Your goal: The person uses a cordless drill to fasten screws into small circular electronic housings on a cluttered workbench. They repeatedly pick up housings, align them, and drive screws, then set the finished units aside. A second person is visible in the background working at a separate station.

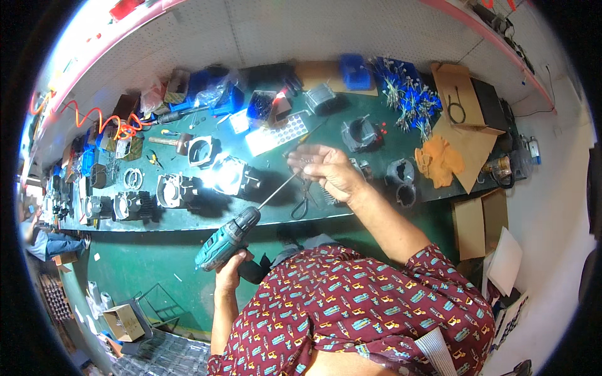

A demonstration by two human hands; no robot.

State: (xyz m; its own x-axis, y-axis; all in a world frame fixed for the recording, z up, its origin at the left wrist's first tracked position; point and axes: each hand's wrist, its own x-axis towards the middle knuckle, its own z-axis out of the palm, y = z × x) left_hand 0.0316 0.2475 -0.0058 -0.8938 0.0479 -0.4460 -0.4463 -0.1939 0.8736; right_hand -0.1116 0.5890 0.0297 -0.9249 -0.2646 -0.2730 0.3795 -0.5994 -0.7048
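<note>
The left hand (pixel 229 271) is gripping a teal cordless drill (pixel 227 239) below the table (pixel 276 213) edge; the right hand (pixel 327 169) is pinching its long bit (pixel 279 189) tip. If the trigger is getting pressed, the bit could be catching the fingers.

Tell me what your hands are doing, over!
Left hand grips teal cordless drill. Right hand fingers pinch tip of drill's long thin metal bit. Both above green workbench; nothing blocking.

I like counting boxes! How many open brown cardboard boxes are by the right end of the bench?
2: one cardboard box on the bench's back right corner, another box below the bench edge. More may be hidden.
</note>
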